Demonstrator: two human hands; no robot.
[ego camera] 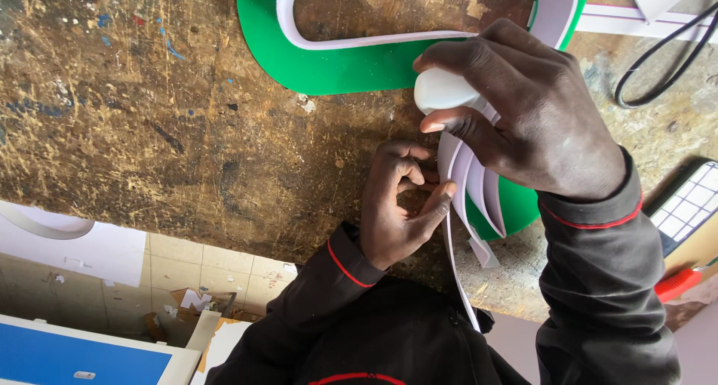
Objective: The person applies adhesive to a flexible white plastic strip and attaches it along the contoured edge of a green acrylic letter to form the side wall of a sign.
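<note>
Head view: right hand gripping white bottle, fingers closed round it, nozzle hidden. Left hand pinching white strips, fingertips closed on their edge. Strips standing on edge over green panel on worktop. Judgement: keeping strips upright, pressing steadily along panel edge is helping accuracy.

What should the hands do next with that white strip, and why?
Probably press the white strip down against the green sheet. The left hand pinches the strip's loose end off the sheet's edge, while the right hand holds a small white bottle right above it.
</note>
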